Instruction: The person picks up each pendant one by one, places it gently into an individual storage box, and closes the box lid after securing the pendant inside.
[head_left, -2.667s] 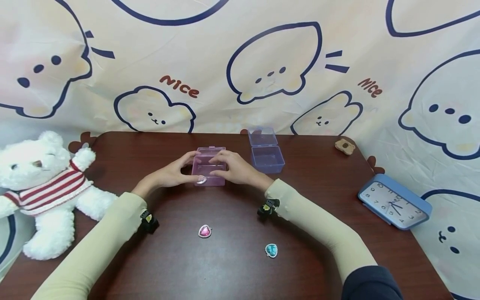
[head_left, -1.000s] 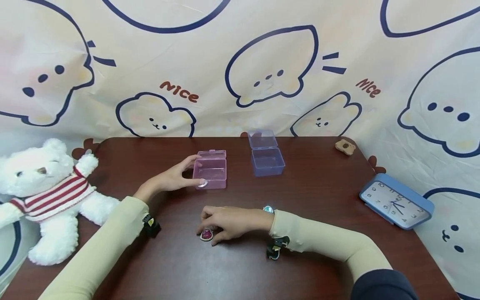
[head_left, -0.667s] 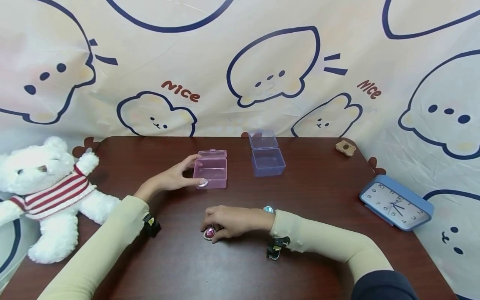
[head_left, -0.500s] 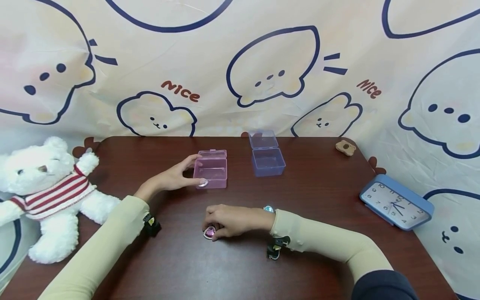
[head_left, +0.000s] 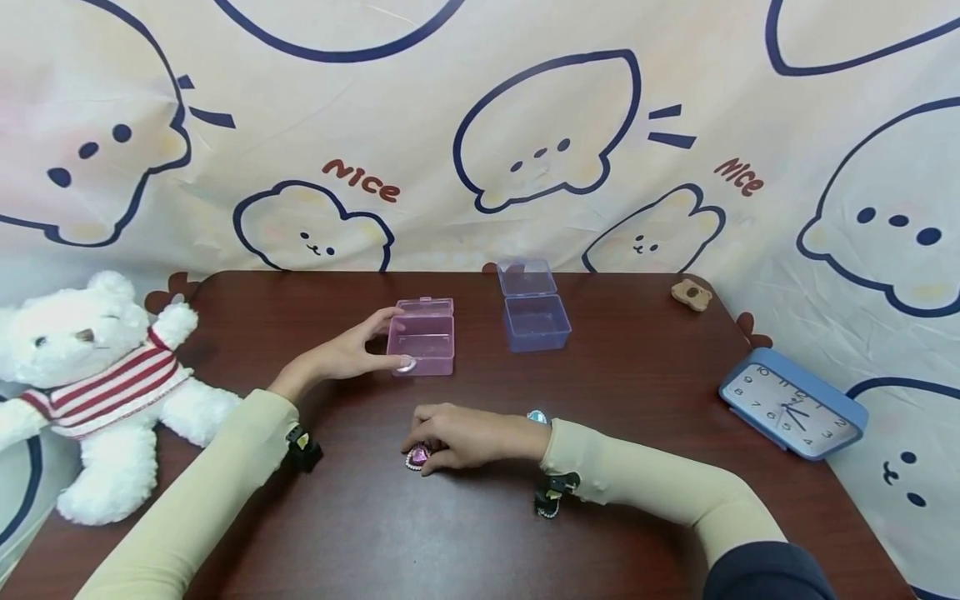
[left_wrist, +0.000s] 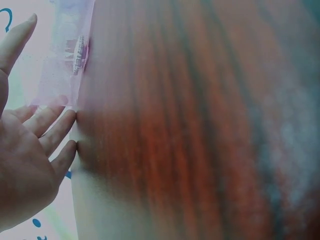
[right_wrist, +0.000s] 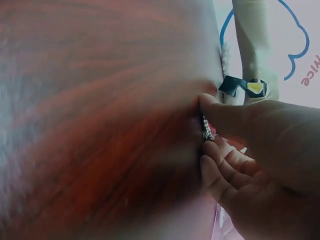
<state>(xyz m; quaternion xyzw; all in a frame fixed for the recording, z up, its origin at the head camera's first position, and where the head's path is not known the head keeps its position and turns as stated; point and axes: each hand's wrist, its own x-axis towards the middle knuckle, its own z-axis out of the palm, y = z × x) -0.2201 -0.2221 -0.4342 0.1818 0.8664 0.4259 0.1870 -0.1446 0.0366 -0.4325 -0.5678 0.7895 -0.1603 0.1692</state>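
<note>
Right fingers (head_left: 422, 432) pinching the pink heart gem (head_left: 417, 456) between thumb and fingertips, left fingers (head_left: 383, 318) holding pink box (head_left: 435, 367)

The gem (head_left: 417, 456) is before the left box (head_left: 432, 367), between teddy bear (head_left: 105, 387) and clock (head_left: 789, 408).

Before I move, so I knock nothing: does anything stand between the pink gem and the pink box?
Only the right hand, holding the pink gem; beyond it just tabletop shows. The left hand holds the pink box at its left side.
</note>
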